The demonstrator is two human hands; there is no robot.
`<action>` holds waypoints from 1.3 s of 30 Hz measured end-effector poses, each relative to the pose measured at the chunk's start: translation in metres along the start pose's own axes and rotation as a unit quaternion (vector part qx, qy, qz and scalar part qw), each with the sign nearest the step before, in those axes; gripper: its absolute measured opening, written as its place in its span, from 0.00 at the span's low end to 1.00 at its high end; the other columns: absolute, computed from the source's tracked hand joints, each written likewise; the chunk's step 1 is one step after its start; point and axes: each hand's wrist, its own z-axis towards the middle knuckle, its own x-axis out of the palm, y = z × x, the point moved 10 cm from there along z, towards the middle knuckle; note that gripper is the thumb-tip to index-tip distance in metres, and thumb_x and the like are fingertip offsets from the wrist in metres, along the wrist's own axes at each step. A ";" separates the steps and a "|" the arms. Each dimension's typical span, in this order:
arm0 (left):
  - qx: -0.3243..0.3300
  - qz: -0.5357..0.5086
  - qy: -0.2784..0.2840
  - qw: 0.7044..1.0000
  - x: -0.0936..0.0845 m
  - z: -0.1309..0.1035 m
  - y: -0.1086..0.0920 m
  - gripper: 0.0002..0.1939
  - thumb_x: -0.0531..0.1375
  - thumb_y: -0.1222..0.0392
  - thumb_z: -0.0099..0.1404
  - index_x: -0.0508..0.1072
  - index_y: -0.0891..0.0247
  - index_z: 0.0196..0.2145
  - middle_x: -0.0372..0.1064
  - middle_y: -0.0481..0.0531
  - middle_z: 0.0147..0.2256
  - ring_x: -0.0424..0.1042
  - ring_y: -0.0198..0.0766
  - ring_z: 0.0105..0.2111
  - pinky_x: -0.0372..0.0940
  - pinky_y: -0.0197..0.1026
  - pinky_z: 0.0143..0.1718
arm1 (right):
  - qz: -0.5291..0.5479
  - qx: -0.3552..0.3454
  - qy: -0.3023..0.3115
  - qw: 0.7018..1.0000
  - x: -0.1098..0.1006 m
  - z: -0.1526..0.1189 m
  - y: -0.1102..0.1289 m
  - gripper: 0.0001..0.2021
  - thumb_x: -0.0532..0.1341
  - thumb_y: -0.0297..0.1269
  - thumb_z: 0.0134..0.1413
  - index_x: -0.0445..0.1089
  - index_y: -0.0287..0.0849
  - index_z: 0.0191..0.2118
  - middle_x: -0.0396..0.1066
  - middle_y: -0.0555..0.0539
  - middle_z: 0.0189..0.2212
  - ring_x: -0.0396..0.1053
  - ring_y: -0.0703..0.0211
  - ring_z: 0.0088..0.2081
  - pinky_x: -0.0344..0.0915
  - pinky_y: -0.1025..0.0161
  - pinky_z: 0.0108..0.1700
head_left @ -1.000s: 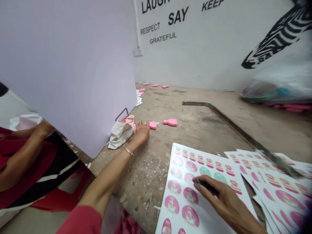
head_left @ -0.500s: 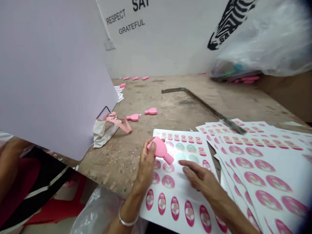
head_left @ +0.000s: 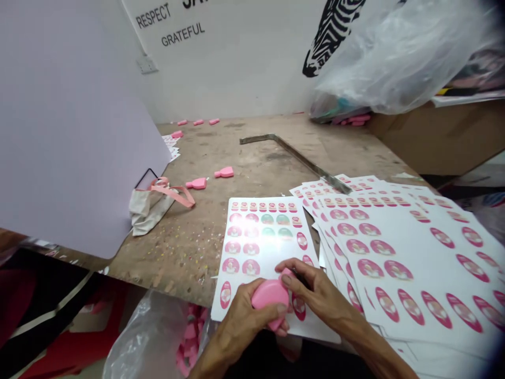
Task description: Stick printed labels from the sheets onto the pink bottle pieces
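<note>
Pink bottle (head_left: 270, 295) sits gripped in the left hand (head_left: 250, 321), fingers wrapped round its body, right over the near edge of a sticker sheet (head_left: 260, 247) on the desk (head_left: 189, 247). Right hand (head_left: 315, 297) pinches at the bottle's top with fingertips closed. Wall lettering well beyond both hands reads "RESPECT" and "GRATEFUL"; sticker print's too small to read.

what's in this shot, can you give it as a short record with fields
setting: worn wooden table against a white wall with black lettering
left hand: grips a pink bottle
right hand: fingertips on the bottle's top end
under the hands: sticker sheet with pink and green round labels
right of it: fanned stack of sticker sheets
farther back: two pink bottles lying flat, cloth bag, bent metal bar
below table edge: clear bag of pink bottles
</note>
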 end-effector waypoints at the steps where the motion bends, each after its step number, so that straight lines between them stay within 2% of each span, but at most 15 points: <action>1: 0.006 -0.005 -0.012 1.000 -0.002 0.002 0.000 0.21 0.67 0.50 0.52 0.72 0.67 0.38 0.73 0.54 0.28 0.71 0.36 0.23 0.69 0.38 0.27 | -0.026 -0.002 -0.027 0.999 -0.008 0.002 -0.002 0.19 0.53 0.52 0.58 0.64 0.43 0.46 0.65 0.52 0.25 0.62 0.65 0.22 0.60 0.66 0.26; 3: 0.045 0.002 -0.067 0.997 -0.012 0.010 -0.010 0.20 0.64 0.48 0.55 0.73 0.68 0.36 0.73 0.55 0.28 0.68 0.33 0.21 0.65 0.35 0.23 | -0.128 0.000 -0.134 0.983 -0.038 0.009 -0.004 0.17 0.51 0.51 0.60 0.64 0.44 0.46 0.67 0.51 0.25 0.63 0.63 0.23 0.59 0.65 0.26; 5: 0.095 0.022 -0.127 0.987 -0.024 0.021 -0.028 0.19 0.62 0.47 0.58 0.74 0.68 0.35 0.73 0.56 0.29 0.70 0.34 0.23 0.64 0.34 0.24 | -0.265 0.009 -0.239 0.934 -0.067 0.018 -0.003 0.14 0.50 0.48 0.60 0.65 0.44 0.40 0.69 0.49 0.26 0.65 0.59 0.26 0.58 0.63 0.28; 6: 0.115 0.031 -0.145 0.982 -0.026 0.029 -0.036 0.18 0.62 0.47 0.58 0.74 0.67 0.35 0.73 0.55 0.29 0.71 0.35 0.25 0.65 0.34 0.25 | -0.329 0.009 -0.269 0.905 -0.077 0.024 -0.001 0.13 0.50 0.46 0.60 0.65 0.44 0.38 0.70 0.48 0.27 0.66 0.57 0.29 0.58 0.61 0.30; 9: 0.145 0.030 -0.149 0.978 -0.022 0.060 -0.049 0.16 0.64 0.50 0.56 0.73 0.66 0.35 0.71 0.52 0.28 0.75 0.40 0.27 0.67 0.35 0.27 | -0.458 -0.023 -0.289 0.840 -0.084 0.044 0.003 0.09 0.52 0.39 0.59 0.67 0.43 0.36 0.72 0.45 0.32 0.67 0.51 0.36 0.56 0.57 0.38; 12: 0.163 0.027 -0.153 0.974 -0.017 0.087 -0.052 0.16 0.64 0.51 0.56 0.69 0.66 0.36 0.69 0.50 0.27 0.75 0.41 0.25 0.68 0.36 0.24 | -0.514 -0.054 -0.293 0.804 -0.082 0.053 0.005 0.09 0.52 0.37 0.60 0.67 0.42 0.36 0.73 0.45 0.34 0.66 0.52 0.38 0.53 0.57 0.40; 15: 0.169 0.046 -0.165 0.971 -0.016 0.102 -0.049 0.15 0.61 0.52 0.59 0.66 0.65 0.37 0.69 0.50 0.28 0.76 0.40 0.24 0.68 0.35 0.23 | -0.554 -0.065 -0.288 0.779 -0.079 0.054 0.003 0.09 0.52 0.37 0.61 0.68 0.41 0.35 0.73 0.45 0.33 0.66 0.53 0.37 0.51 0.58 0.39; 19: 0.175 0.083 -0.152 0.969 -0.014 0.109 -0.045 0.15 0.58 0.50 0.62 0.65 0.65 0.40 0.69 0.51 0.30 0.76 0.39 0.25 0.68 0.34 0.24 | -0.555 -0.071 -0.285 0.778 -0.079 0.054 -0.003 0.09 0.53 0.36 0.60 0.67 0.42 0.33 0.72 0.46 0.30 0.65 0.54 0.36 0.50 0.59 0.39; 23: 0.178 0.099 -0.141 0.969 -0.013 0.111 -0.045 0.16 0.58 0.49 0.63 0.65 0.65 0.40 0.69 0.51 0.30 0.76 0.39 0.25 0.68 0.34 0.24 | -0.517 -0.076 -0.296 0.800 -0.083 0.054 -0.007 0.06 0.55 0.36 0.58 0.66 0.43 0.31 0.70 0.49 0.27 0.65 0.57 0.34 0.51 0.61 0.38; 26: 0.177 0.113 -0.143 0.967 -0.012 0.111 -0.047 0.16 0.58 0.48 0.62 0.65 0.64 0.40 0.69 0.50 0.30 0.76 0.39 0.26 0.67 0.32 0.23 | -0.501 -0.063 -0.301 0.809 -0.086 0.056 -0.011 0.06 0.58 0.39 0.56 0.66 0.43 0.31 0.69 0.49 0.26 0.65 0.57 0.32 0.52 0.62 0.36; 29: 0.176 0.104 -0.150 0.967 -0.011 0.109 -0.048 0.16 0.59 0.48 0.61 0.66 0.63 0.40 0.68 0.50 0.32 0.76 0.38 0.25 0.68 0.33 0.23 | -0.534 -0.076 -0.324 0.777 -0.083 0.055 -0.006 0.08 0.58 0.42 0.56 0.66 0.43 0.31 0.69 0.48 0.26 0.65 0.56 0.32 0.52 0.61 0.36; 31: 0.175 0.082 -0.156 0.969 -0.012 0.109 -0.048 0.17 0.59 0.49 0.61 0.66 0.63 0.41 0.67 0.51 0.34 0.75 0.37 0.24 0.70 0.35 0.23 | -0.554 -0.125 -0.332 0.753 -0.074 0.052 0.002 0.09 0.57 0.41 0.57 0.67 0.42 0.31 0.69 0.48 0.26 0.65 0.55 0.32 0.53 0.60 0.37; 33: 0.174 0.063 -0.159 0.970 -0.013 0.110 -0.047 0.17 0.59 0.49 0.62 0.65 0.63 0.43 0.67 0.52 0.36 0.74 0.36 0.23 0.72 0.38 0.24 | -0.546 -0.187 -0.329 0.747 -0.064 0.047 0.011 0.09 0.57 0.40 0.58 0.67 0.41 0.31 0.70 0.47 0.26 0.66 0.56 0.33 0.53 0.59 0.38; 36: 0.177 0.041 -0.159 0.970 -0.016 0.111 -0.045 0.18 0.59 0.49 0.62 0.64 0.63 0.44 0.67 0.52 0.37 0.73 0.35 0.22 0.73 0.39 0.24 | -0.474 -0.229 -0.346 0.777 -0.069 0.036 0.021 0.10 0.59 0.42 0.56 0.67 0.41 0.30 0.70 0.48 0.25 0.65 0.58 0.30 0.56 0.60 0.38; 39: 0.180 0.010 -0.157 0.971 -0.020 0.110 -0.043 0.19 0.60 0.48 0.61 0.64 0.63 0.44 0.68 0.52 0.35 0.73 0.35 0.22 0.72 0.38 0.23 | -0.313 -0.178 -0.384 0.850 -0.097 0.026 0.024 0.12 0.62 0.46 0.52 0.66 0.41 0.29 0.69 0.49 0.25 0.65 0.61 0.27 0.60 0.62 0.34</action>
